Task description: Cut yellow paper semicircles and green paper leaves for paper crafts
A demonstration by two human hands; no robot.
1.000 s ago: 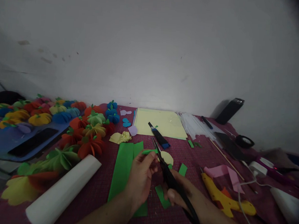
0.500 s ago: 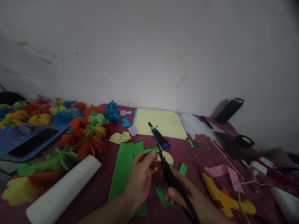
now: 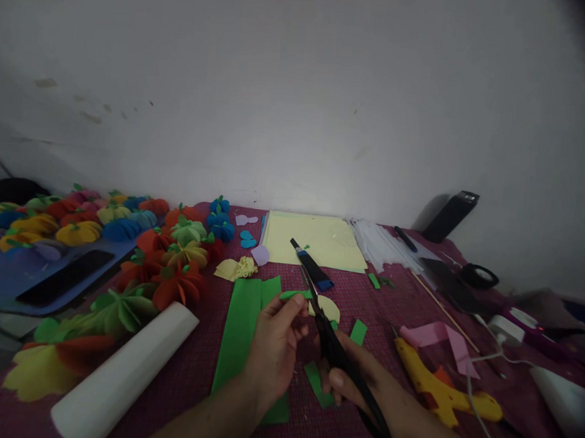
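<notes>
My left hand (image 3: pixel 278 338) pinches a small green paper piece (image 3: pixel 294 294) between thumb and fingers. Wrapped round the handles of black scissors (image 3: pixel 336 352) is my right hand (image 3: pixel 361 377). The scissor blades point up and away, right beside the green piece; whether they touch it I cannot tell. Under and left of my left hand lie long green paper strips (image 3: pixel 239 329). A green offcut (image 3: pixel 318 384) rests below the scissors and another green scrap (image 3: pixel 358 331) lies to their right. Behind the blades is a pale yellow paper round (image 3: pixel 327 308), partly covered.
Colourful paper pumpkins (image 3: pixel 184 258) crowd the left, beside a white roll (image 3: pixel 126 374). A box cutter (image 3: pixel 312 266) lies against pale yellow sheets (image 3: pixel 316 237) at the back. On the right are a yellow glue gun (image 3: pixel 441 386), pink ribbon (image 3: pixel 439 336), cables and a black tape roll (image 3: pixel 479 276).
</notes>
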